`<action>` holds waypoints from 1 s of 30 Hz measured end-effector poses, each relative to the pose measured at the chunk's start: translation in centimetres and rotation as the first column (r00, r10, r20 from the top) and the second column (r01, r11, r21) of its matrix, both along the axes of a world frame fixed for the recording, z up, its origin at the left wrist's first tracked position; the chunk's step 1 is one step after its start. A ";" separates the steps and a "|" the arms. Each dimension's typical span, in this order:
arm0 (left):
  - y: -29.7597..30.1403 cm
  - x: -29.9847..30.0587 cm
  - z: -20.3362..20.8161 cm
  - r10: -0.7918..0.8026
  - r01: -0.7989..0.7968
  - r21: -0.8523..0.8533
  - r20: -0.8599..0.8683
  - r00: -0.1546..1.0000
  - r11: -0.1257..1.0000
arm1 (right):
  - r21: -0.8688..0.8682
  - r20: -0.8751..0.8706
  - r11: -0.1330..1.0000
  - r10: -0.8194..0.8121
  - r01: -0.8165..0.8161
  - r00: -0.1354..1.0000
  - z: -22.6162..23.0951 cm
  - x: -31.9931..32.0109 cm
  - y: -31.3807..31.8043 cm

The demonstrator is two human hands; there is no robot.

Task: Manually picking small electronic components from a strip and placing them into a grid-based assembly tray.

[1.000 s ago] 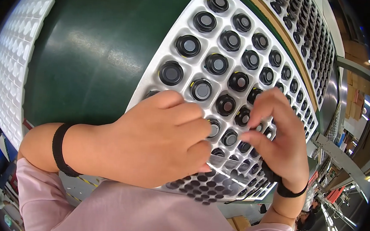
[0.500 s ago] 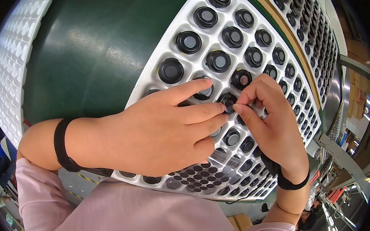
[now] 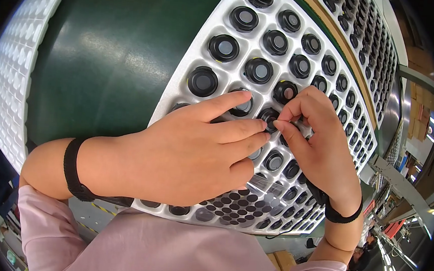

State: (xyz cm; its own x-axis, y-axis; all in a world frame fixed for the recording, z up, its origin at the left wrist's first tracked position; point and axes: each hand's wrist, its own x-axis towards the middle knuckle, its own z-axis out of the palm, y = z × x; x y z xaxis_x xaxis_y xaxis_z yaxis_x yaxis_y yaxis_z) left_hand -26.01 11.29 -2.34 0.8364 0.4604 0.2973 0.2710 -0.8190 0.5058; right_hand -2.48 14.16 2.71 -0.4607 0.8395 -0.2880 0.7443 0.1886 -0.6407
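Observation:
A white moulded tray (image 3: 176,90) holds rows of round black parts, many with a grey disc in the middle. My left hand (image 3: 195,154) lies palm down over it with fingers stretched and apart, one fingertip touching the rim of a black round part (image 3: 268,120). Over that same part, the thumb and forefinger of my right hand (image 3: 317,137) are pinched together. Whatever is between those fingertips is hidden or too small to name. Below the hands, a clear sheet with dark round stickers (image 3: 232,207) rests on the tray.
Dark green work surface (image 3: 111,62) stretches to the left, where an upright white dimpled tray (image 3: 15,71) stands. Beyond a tan strip (image 3: 351,57) at the far right lies another tray of black parts (image 3: 364,40). Cardboard boxes (image 3: 419,117) are stacked farther off.
The white tray with its parts has shifted slightly to the right and away. The left fingertips have moved a little right with it; the right hand keeps its pinch over the same part.

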 end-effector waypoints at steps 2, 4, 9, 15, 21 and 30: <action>-0.1 0.1 -0.2 0.009 -0.009 0.002 0.013 1.000 1.000 | 0.024 0.009 1.000 0.001 -0.001 1.000 -0.1 -0.1 -0.1; -0.1 0.1 -0.2 0.014 -0.014 0.002 0.019 1.000 1.000 | 0.036 0.014 0.999 0.001 -0.001 1.000 -0.2 -0.1 -0.1; -0.1 0.2 -0.1 0.007 -0.007 -0.017 0.027 1.000 1.000 | 0.095 0.024 0.995 -0.010 0.007 1.000 -0.6 -0.1 -0.4; 0.1 0.2 0.4 -0.002 0.002 0.022 0.012 1.000 1.000 | 0.221 0.066 0.975 0.022 -0.036 0.998 0.6 0.5 -0.9; 0.3 0.4 2.5 -0.003 0.002 -0.047 -0.040 0.999 0.999 | -0.108 -0.162 0.994 -0.042 0.025 0.986 3.4 2.1 -3.0; 0.7 3.5 4.0 -0.055 0.039 -0.100 -0.156 0.986 0.994 | -0.094 -0.115 0.981 -0.180 0.170 0.977 4.1 3.5 -5.9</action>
State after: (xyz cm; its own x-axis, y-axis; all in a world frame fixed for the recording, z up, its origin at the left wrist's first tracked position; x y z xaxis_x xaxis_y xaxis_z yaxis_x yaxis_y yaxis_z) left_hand -22.49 11.98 1.67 0.8907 0.4395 0.1160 0.3160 -0.7822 0.5369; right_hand 1.03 8.23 6.78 -0.3447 0.8860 -0.3102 0.6758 0.0048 -0.7371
